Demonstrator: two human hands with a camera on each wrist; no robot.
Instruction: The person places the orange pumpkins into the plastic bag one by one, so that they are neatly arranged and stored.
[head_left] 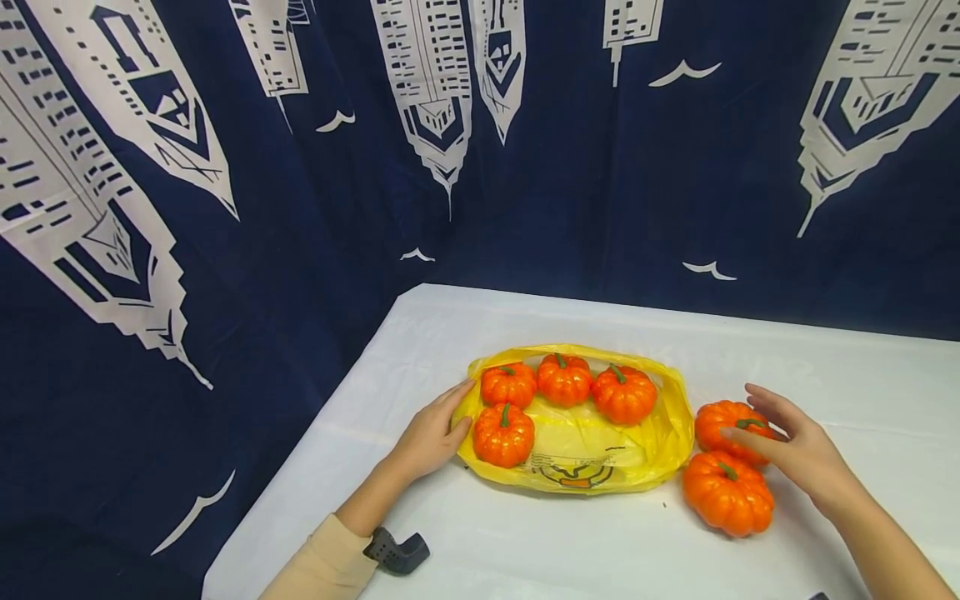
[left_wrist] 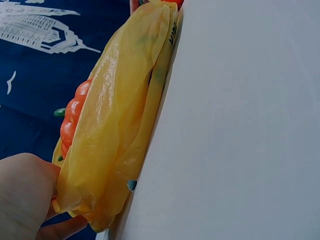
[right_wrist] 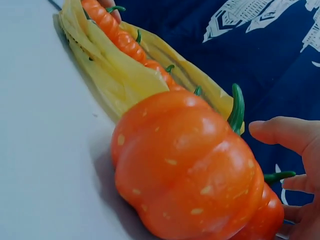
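Note:
A yellow plastic bag (head_left: 573, 485) lies wide-mouthed on the table, with several orange pumpkins (head_left: 564, 380) with green stems in it. My left hand (head_left: 431, 433) holds the bag's left rim; the left wrist view shows the thumb and fingers of that hand (left_wrist: 27, 192) at the bag's end, partly hidden by the plastic. Right of the bag, two more pumpkins sit close together. My right hand (head_left: 806, 454) is spread over the rear pumpkin (head_left: 738, 425), thumb and fingers apart. Nearer me is the front pumpkin (head_left: 727, 493), large in the right wrist view.
The table has a white cover (head_left: 525, 550). A dark blue cloth (head_left: 570, 167) printed with white buildings and birds hangs behind and to the left. A black strap piece (head_left: 397, 552) sits at my left wrist, by a beige sleeve (head_left: 326, 562).

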